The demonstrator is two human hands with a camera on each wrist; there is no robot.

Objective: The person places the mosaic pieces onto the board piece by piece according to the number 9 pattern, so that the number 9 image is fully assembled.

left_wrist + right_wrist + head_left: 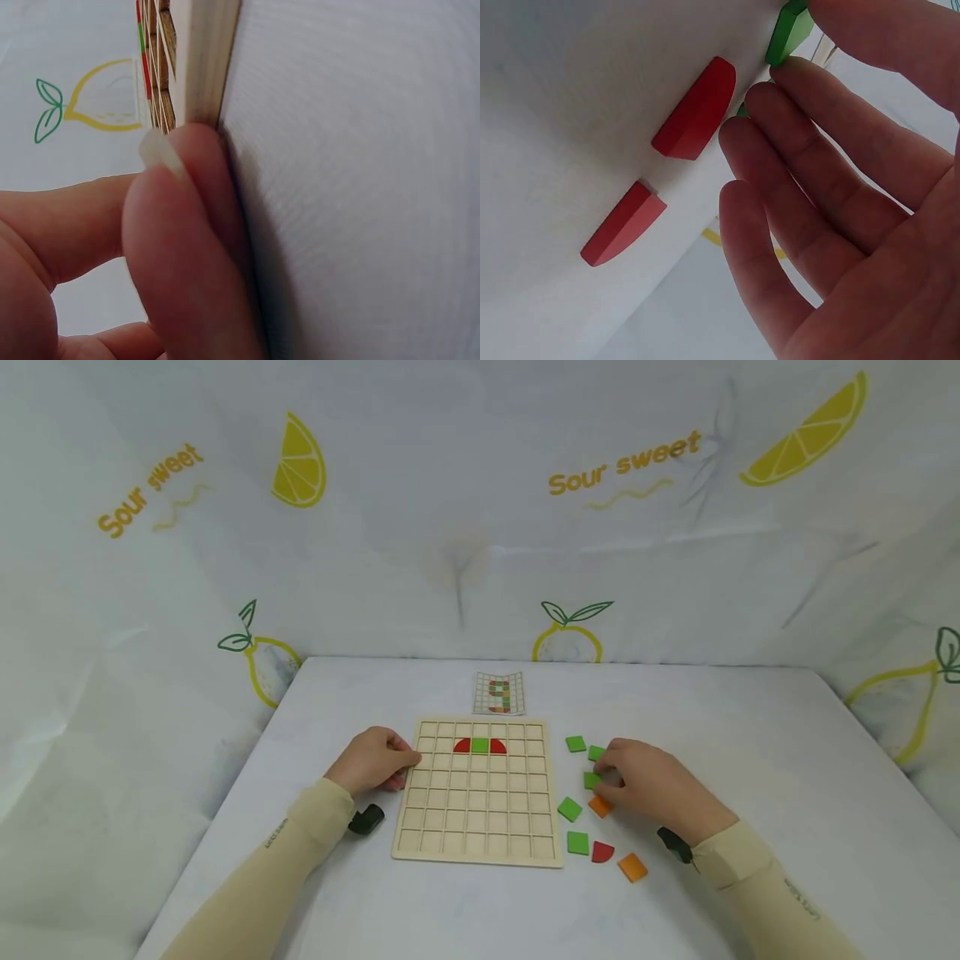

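Observation:
A pale wooden grid board (480, 793) lies on the white table. One green square tile (480, 745) sits in its upper part between two red quarter-round tiles (462, 746). At the board's left edge, my left hand (375, 760) holds the rim with thumb and index finger; the left wrist view shows the fingertips (199, 150) right against the wooden side. My right hand (648, 781) is right of the board, thumb and index finger around a green square tile (789, 31). Its other fingers are loosely bent above the table, near two red tiles (697, 109).
Right of the board lie loose tiles: several green squares (577, 842), orange squares (633, 867) and a red quarter-round (602, 852). Behind the board is a small printed pattern card (485, 693) with a coloured grid figure. A white cloth backdrop (420, 568) with lemon prints stands behind the table.

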